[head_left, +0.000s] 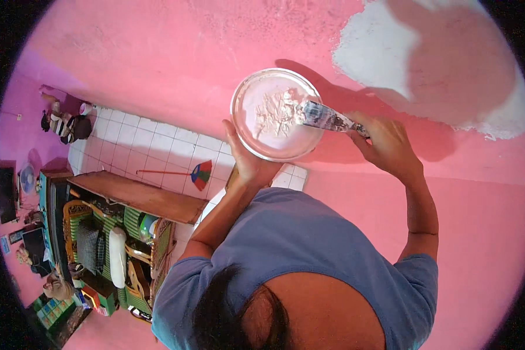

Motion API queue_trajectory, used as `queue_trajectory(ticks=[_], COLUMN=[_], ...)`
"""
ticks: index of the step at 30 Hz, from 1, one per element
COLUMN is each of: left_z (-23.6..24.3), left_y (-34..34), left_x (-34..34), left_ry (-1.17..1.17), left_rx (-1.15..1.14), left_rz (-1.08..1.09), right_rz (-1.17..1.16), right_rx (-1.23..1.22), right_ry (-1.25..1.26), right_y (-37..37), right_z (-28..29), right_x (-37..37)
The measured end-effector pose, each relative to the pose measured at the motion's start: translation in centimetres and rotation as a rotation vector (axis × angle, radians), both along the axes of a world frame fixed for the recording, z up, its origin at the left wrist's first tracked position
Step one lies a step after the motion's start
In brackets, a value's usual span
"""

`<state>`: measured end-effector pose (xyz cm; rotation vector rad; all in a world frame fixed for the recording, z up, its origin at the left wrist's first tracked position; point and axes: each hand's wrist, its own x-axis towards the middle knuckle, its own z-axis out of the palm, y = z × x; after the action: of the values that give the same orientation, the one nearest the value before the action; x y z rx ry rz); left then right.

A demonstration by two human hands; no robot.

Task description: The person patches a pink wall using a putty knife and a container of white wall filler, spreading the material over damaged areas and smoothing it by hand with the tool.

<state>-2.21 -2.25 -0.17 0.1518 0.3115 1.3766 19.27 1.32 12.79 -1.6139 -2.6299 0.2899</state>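
Note:
My left hand (252, 158) supports a round white container (237, 119) from below and at its near left side, with the thumb up along the rim. Whether it is a shallow tub or a bucket lid, I cannot tell. Lumpy off-white putty (272, 111) is heaped in its middle. In my right hand (392, 147) is a smeared putty knife (328, 118), gripped by its handle at the right. The blade's tip reaches over the rim to the putty. Beyond the container, the pink wall (216, 46) bears a whitish patch (376, 49) with ragged edges.
At the left, a broom (201, 175) with coloured bristles lies on white floor tiles (157, 143). A brown wooden panel (143, 197) stands beside a green-striped sofa (104, 224). On the sofa are a white bolster (117, 256) and cushions. My shadow falls across the wall.

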Motion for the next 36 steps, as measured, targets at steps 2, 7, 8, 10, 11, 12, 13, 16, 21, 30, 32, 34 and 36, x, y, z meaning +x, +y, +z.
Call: queue_trajectory(ticks=[2,7,8,10,11,12,13,16,21,30,32,34,36], left_z=[-0.6,-0.1,0.2,0.3,0.2,0.2,0.1,0.0,0.8,0.7,0.0,-0.2,-0.2], left_y=[0.0,-0.1,-0.1,-0.2,-0.2,-0.2,-0.3,-0.6,-0.6,0.0,0.8,1.0,1.0], left_x=[-0.4,-1.2,-1.3,-1.6,-1.9,-2.1,-2.1,-1.8,-1.0,-0.9,-0.8,-0.9,-0.9], left_ry=[0.000,0.050,0.056,0.064,0.013,-0.039,-0.038,-0.017,0.007,-0.081,-0.118,-0.154,-0.199], left_rx=[-0.030,-0.052,-0.046,-0.042,-0.035,-0.028,-0.031,0.034,-0.073,-0.062,-0.043,-0.026,-0.001], left_rz=[-0.009,0.004,-0.015,-0.033,-0.064,-0.094,-0.095,-0.206,-0.182,-0.158,-0.142,-0.125,-0.129], right_rz=[-0.036,-0.080,-0.056,-0.030,0.027,0.083,0.082,0.110,0.204,0.232,0.284,0.341,0.337], right_rx=[-0.102,-0.201,-0.182,-0.165,-0.120,-0.076,-0.079,-0.140,-0.003,0.417,0.495,0.578,0.533], right_ry=[-0.045,0.003,0.017,0.033,0.058,0.082,0.084,0.126,0.084,-0.098,-0.094,-0.099,-0.134], right_y=[0.5,0.9,1.1,1.5,1.7,2.0,2.2,2.3,1.5,-0.1,-0.7,-1.5,-1.8], right_z=[1.5,2.1,1.8,1.0,0.5,0.2,0.2,0.2,1.3,-0.3,-2.1,-2.7,-2.7], right_x=[-0.3,-0.2,-0.1,0.3,0.6,0.7,0.6,-0.4,-1.4,-1.3,-1.4,-1.6,-1.2])
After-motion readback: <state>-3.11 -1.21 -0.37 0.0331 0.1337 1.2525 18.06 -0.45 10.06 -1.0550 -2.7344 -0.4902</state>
